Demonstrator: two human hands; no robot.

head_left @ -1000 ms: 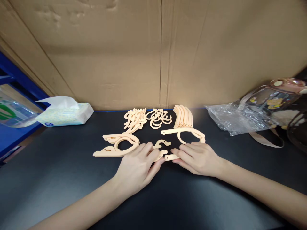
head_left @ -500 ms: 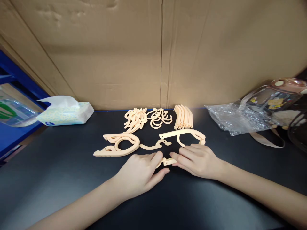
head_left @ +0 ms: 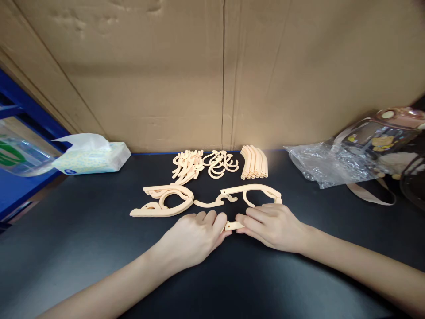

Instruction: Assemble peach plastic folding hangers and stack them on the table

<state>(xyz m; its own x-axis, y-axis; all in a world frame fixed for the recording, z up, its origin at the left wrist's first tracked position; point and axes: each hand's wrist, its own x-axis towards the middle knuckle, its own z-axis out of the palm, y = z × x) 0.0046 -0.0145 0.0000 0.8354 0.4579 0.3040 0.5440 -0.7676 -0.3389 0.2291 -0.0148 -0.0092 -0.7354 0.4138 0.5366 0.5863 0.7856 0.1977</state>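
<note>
My left hand [head_left: 195,237] pinches a mostly hidden part [head_left: 223,230] by the pale frame [head_left: 234,225] my right hand [head_left: 274,228] grips, seemingly joining them, which needs careful alignment.

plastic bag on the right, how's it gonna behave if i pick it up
The bag will probably be floppy, judging by its crumpled look. It is likely light, seeming thin and see-through. Its glossy surface suggests it may be slippery.

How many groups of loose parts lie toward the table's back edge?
3, left to right: a tangled pile, a cluster of hooks and a stack of bars. Parts within each may be hidden.
</note>
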